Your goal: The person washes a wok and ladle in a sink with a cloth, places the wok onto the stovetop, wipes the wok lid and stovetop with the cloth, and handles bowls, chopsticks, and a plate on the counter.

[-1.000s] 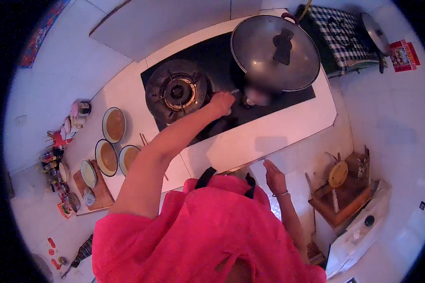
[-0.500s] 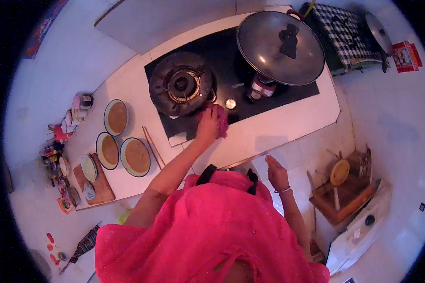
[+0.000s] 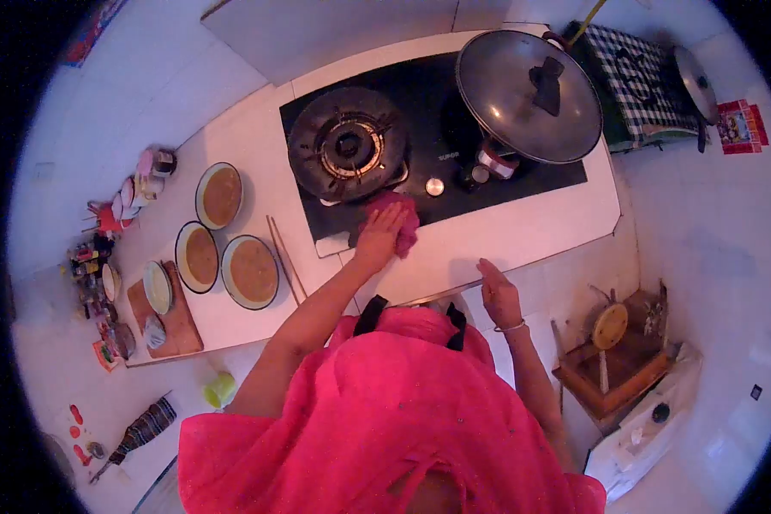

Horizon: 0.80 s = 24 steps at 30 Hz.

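Note:
My left hand (image 3: 380,240) presses on a dark pink cloth (image 3: 405,224) at the front edge of the black glass stove (image 3: 454,193). The cloth lies partly under the fingers, below the left burner (image 3: 348,146). A round metal knob (image 3: 435,187) is just right of the cloth. My right hand (image 3: 499,295) is held in front of the counter's edge, with its fingers stretched out and nothing in it. A large lidded wok (image 3: 529,98) sits on the right burner.
Three bowls of brown liquid (image 3: 250,271) stand left of the stove, beside chopsticks (image 3: 286,259). Farther left is a cutting board (image 3: 177,321) with a pale bowl (image 3: 157,287). Jars line the wall. A wooden drawer-like tray (image 3: 608,390) is at the lower right.
My left hand has moved left from beside the stove knob to the stove's front edge, where the cloth now shows. My right hand stays nearly in place. The view has shifted slightly.

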Tool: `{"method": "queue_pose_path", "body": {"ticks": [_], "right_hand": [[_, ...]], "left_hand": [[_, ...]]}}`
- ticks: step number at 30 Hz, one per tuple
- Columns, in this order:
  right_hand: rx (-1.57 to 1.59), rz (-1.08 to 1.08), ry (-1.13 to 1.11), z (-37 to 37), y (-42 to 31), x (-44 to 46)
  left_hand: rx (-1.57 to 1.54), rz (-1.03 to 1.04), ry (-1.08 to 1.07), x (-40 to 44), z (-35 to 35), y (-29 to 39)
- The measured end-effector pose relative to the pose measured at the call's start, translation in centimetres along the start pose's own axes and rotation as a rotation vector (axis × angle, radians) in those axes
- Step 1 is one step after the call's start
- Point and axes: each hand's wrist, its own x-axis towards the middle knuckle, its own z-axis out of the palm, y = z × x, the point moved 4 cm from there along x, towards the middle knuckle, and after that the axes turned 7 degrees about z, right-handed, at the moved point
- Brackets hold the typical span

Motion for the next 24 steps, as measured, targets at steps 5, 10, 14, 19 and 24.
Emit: {"method": "queue_pose_path", "body": {"ticks": [5, 10, 14, 19, 24], "right_hand": [[0.095, 0.115, 0.074, -1.1, 3.0, -2.4], [0.352, 0.263, 0.073, -0.1, 5.7, -2.1], [0.608, 0.398, -0.069, 4.6, 7.4, 0.6], [1.35, 0.602, -0.237, -1.4, 12.3, 8.2], [0.909, 0.359, 0.077, -11.7, 16.7, 15.3]], "left_hand": [[-0.1, -0.185, 0.16, -2.3, -0.9, -2.2], [-0.085, -0.086, 0.308, -1.3, 3.8, -0.8], [-0.452, 0.062, -0.031, 2.5, 7.3, 4.7], [-1.199, -0.319, -0.047, 15.6, 0.8, 16.9], [-1.315, -0.237, 0.174, 20.2, -1.1, 19.7]]}}
